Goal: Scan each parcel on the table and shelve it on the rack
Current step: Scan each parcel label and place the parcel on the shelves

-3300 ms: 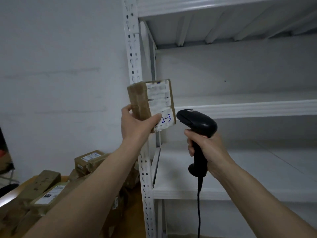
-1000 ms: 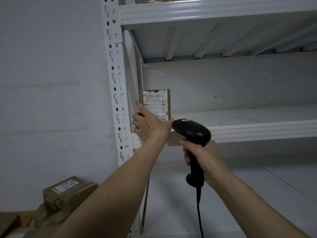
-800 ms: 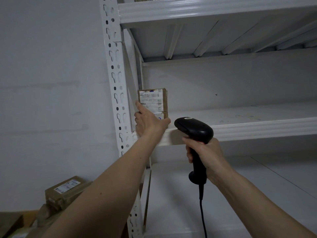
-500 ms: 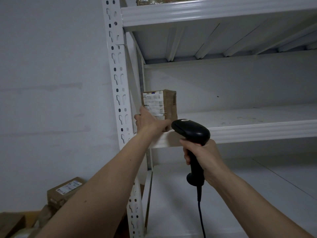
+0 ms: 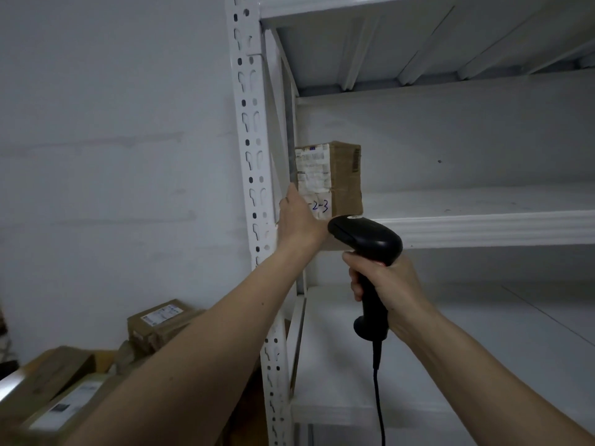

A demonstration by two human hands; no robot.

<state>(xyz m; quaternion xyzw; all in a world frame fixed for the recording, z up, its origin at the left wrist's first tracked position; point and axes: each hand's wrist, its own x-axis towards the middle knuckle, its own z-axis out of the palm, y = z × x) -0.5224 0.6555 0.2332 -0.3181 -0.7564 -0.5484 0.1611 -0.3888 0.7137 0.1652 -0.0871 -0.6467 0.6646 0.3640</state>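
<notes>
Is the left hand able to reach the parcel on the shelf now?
Probably yes: the left hand is already at the parcel on the shelf, with nothing between them.

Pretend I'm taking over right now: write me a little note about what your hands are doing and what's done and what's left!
Left hand: fingers straight against the front of the brown parcel, not gripping.
Right hand: holds the black scanner.
The parcel, marked 2-3, stands on the rack's middle shelf, by the left post.
Done: this one is shelved.
Left: more parcels wait on the table, lower left. Scan and shelve each.
</notes>
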